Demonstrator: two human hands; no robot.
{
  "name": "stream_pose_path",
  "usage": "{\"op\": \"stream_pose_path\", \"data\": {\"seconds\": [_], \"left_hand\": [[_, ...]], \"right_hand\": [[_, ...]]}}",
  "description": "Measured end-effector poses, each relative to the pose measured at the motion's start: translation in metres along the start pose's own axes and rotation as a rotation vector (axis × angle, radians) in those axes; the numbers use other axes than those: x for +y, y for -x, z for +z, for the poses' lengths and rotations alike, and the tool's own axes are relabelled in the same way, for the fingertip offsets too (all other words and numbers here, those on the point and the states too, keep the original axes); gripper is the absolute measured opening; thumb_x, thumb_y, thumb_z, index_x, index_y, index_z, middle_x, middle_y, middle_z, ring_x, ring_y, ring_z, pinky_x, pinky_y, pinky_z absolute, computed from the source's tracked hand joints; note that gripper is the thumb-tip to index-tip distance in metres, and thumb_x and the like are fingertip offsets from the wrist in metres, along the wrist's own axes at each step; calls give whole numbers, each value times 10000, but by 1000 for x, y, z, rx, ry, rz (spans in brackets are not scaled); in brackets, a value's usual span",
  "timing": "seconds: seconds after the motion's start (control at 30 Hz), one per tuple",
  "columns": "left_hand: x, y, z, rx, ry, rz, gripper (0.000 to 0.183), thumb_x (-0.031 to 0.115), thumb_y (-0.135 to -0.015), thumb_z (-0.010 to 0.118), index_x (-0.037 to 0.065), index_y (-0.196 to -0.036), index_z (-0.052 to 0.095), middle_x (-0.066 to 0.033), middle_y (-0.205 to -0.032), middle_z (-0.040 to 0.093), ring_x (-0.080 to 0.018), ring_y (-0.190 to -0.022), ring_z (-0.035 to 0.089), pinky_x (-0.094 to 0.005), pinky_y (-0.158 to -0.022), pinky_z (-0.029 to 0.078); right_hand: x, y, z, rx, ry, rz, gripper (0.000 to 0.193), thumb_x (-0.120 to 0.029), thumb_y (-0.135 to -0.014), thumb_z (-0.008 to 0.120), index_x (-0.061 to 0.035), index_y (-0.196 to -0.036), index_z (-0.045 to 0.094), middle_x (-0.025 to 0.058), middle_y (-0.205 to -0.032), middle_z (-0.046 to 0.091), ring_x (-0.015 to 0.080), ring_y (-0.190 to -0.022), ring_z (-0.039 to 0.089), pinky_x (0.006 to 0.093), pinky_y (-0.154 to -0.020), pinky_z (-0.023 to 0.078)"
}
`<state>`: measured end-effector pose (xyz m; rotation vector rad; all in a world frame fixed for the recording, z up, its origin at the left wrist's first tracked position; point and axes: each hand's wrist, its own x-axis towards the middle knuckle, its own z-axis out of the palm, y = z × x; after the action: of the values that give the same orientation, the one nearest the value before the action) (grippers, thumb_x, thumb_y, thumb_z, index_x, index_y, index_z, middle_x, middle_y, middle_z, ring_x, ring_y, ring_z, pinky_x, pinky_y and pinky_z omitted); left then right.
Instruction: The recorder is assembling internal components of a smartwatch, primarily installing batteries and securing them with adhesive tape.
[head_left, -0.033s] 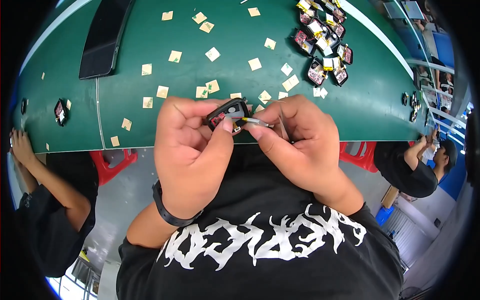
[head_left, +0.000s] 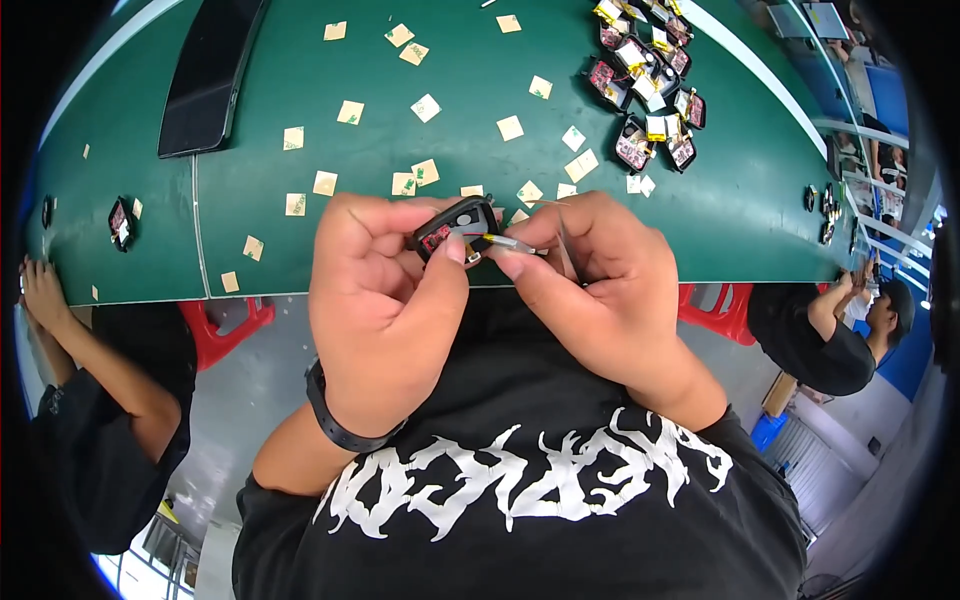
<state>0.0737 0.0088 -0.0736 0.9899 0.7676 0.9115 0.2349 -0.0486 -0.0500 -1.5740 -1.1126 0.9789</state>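
My left hand (head_left: 385, 290) is closed around a small black plastic housing (head_left: 466, 217), its thumb pressing at the open side. A red circuit board (head_left: 436, 239) shows inside, beside a grey inner surface. Between thumb and fingers of my right hand (head_left: 615, 280) is a flat silver battery (head_left: 512, 243) with yellow tape at one end, seen nearly edge-on. Thin wires run from the battery toward the housing. A thin pale strip (head_left: 567, 256) stands out among the right fingers; what it is I cannot tell.
Pale adhesive squares (head_left: 425, 108) lie scattered over the green table (head_left: 250, 200). At the far right sits a cluster of similar black housings with batteries (head_left: 640, 75). A dark tablet-like slab (head_left: 212, 80) rests at the far left. One person (head_left: 120, 400) sits to each side, near red stools (head_left: 225, 335).
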Motion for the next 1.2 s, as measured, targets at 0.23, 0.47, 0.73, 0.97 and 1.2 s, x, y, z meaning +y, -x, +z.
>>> {"op": "stream_pose_path", "data": {"seconds": [0.23, 0.47, 0.73, 0.97, 1.2], "left_hand": [[-1, 3, 6, 4, 2, -29, 232, -105, -935, 544, -1, -1114, 437, -168, -1130, 645, -68, -861, 630, -179, -641, 484], [-8, -2, 5, -93, 10, 17, 227, -122, -956, 475, 5, -1133, 412, -239, -1208, 594, -273, -1132, 631, -377, -967, 542], [-9, -4, 11, -72, 29, 6, 219, -120, -948, 494, -3, -1126, 444, -190, -1211, 612, -86, -922, 619, -209, -701, 501], [-19, -2, 10, -115, 147, 49, 176, -61, -983, 471, 16, -1135, 427, -226, -1263, 576, -299, -1208, 592, -428, -1002, 537], [-14, 0, 5, -180, 268, -18, 186, -103, -975, 447, -4, -1130, 418, -226, -1260, 562, -275, -1210, 590, -394, -1004, 519]], "right_hand": [[9, 4, 6, 79, 28, 89, 121, -70, -799, 806, 11, -855, 737, -1, -636, 583, 37, -539, 463, 222, -480, 343], [11, 4, 8, 148, -101, 66, 125, -46, -808, 800, 25, -899, 754, 27, -710, 619, 50, -601, 488, 225, -517, 368], [14, 3, 7, 139, -128, 38, 114, -50, -832, 784, 20, -917, 753, 31, -711, 616, 67, -643, 514, 229, -550, 395], [12, 4, 7, 100, -128, 139, 127, -88, -905, 726, 31, -950, 713, 0, -730, 632, 38, -644, 508, 202, -566, 410], [16, -3, 6, 121, -398, 213, 203, -29, -850, 773, 14, -945, 599, -41, -725, 536, 11, -651, 529, 170, -582, 446]]}}
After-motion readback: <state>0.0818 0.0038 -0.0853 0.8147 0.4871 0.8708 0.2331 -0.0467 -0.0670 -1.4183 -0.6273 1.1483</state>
